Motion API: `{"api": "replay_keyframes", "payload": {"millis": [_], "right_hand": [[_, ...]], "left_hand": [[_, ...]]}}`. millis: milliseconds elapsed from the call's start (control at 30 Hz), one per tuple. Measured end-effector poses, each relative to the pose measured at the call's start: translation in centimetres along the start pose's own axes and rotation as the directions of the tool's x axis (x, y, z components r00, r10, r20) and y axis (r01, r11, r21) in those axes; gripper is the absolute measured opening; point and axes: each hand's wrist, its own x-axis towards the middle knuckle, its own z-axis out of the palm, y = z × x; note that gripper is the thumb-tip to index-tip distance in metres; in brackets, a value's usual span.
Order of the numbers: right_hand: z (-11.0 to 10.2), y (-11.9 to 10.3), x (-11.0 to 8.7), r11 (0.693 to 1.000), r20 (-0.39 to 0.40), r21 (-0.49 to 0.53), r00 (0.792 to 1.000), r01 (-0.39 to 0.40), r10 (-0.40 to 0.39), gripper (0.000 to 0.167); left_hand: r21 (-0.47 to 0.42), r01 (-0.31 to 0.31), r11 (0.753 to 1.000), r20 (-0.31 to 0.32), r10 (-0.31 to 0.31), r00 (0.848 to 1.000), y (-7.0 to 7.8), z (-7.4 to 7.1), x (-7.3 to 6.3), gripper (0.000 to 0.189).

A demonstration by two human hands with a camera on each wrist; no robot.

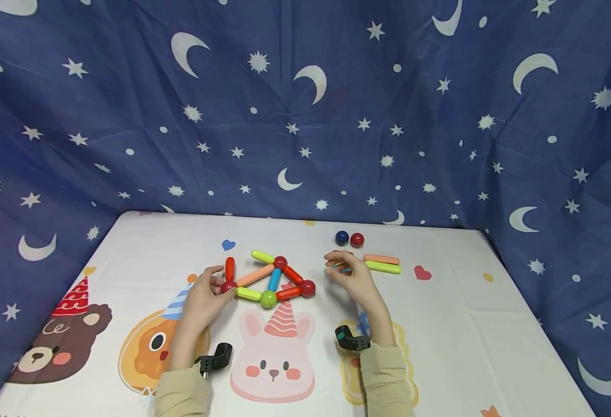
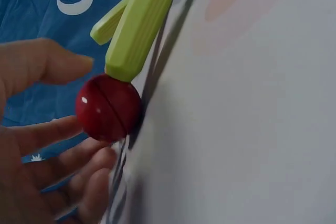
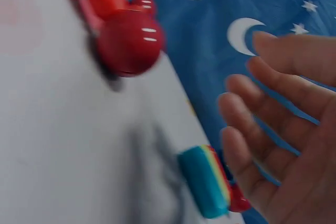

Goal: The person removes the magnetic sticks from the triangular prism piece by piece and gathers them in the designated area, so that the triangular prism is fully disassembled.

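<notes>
A flat frame of magnetic sticks and balls lies on the table. At its left end, my left hand has its thumb and fingers around a red ball; the ball also shows in the left wrist view. A red stick, an orange stick and a yellow-green stick meet that ball. A green ball and two more red balls join the other sticks. My right hand, fingers spread and holding nothing, is over loose sticks, partly hiding a blue stick.
Beside the right hand lie a loose orange stick and a yellow-green stick. Behind them are a dark blue ball and a loose red ball. A blue star-and-moon curtain hangs behind the white printed tablecloth.
</notes>
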Motion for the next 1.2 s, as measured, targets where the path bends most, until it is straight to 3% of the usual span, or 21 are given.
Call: {"api": "replay_keyframes", "payload": {"millis": [100, 200, 333, 500, 700, 867, 1033, 1200], "right_hand": [[1.2, 0.6, 0.1, 0.999, 0.09, -0.045, 0.995, -0.03, 0.034, 0.032], [2.2, 1.1, 0.2, 0.995, 0.152, -0.09, 0.987, -0.039, 0.053, 0.035], [3.0, 1.7, 0.4, 0.986, 0.192, -0.166, 0.981, -0.007, 0.039, 0.037], [3.5, 1.7, 0.4, 0.969, 0.199, -0.244, 0.98, 0.027, 0.023, 0.039], [4.0, 1.4, 0.3, 0.955, 0.192, -0.297, 0.981, 0.024, 0.035, 0.037], [4.1, 1.3, 0.2, 0.945, 0.192, -0.324, 0.981, 0.05, 0.014, 0.033], [4.1, 1.3, 0.1, 0.949, 0.215, -0.303, 0.976, 0.087, -0.021, 0.029], [4.1, 1.1, 0.1, 0.969, 0.245, -0.233, 0.969, 0.082, -0.023, 0.024]], "left_hand": [[-0.012, -0.057, 0.998, -0.107, 0.056, 0.993, 0.7, 0.1, -0.1, 0.046], [-0.031, -0.167, 0.985, -0.174, 0.16, 0.972, 1.8, 0.8, -0.3, 0.036], [-0.051, -0.313, 0.949, -0.103, 0.306, 0.946, 3.4, 2.3, -0.8, 0.032], [-0.005, -0.393, 0.92, -0.004, 0.393, 0.92, 4.7, 4.5, -1.3, 0.034], [0.089, -0.445, 0.891, 0.067, 0.44, 0.895, 4.8, 6.0, -1.3, 0.032], [0.06, -0.456, 0.888, 0.116, 0.448, 0.886, 4.6, 6.2, -1.5, 0.032], [0.021, -0.477, 0.879, 0.121, 0.471, 0.874, 4.0, 6.5, -1.4, 0.033], [0.039, -0.494, 0.869, 0.101, 0.488, 0.867, 3.7, 6.7, -1.4, 0.033]]}}
